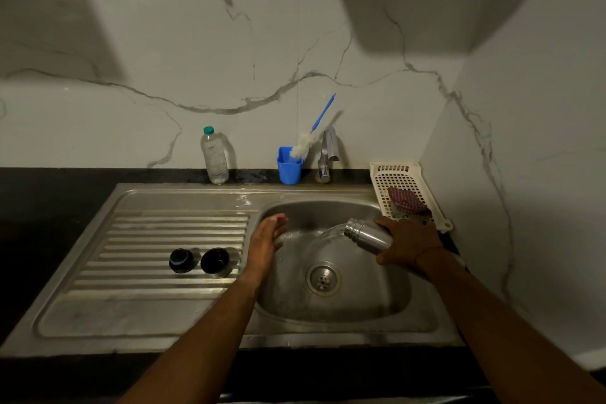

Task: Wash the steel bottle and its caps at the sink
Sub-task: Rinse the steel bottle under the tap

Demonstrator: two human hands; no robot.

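Two caps (181,260) sit on drainboard (137,239), left of sink (360,302) | right hand (406,244) wrapped round steel bottle (367,234), tipped mouth-left over sink's right side, water pouring out | left hand (265,239) fingers loose, holding nothing, at sink's left rim | risk: wet steel slips from one-handed grip, drops into sink.

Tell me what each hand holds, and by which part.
The right hand grips the steel bottle around its lower body, mouth tipped toward the sink. The left hand holds nothing, fingers open.
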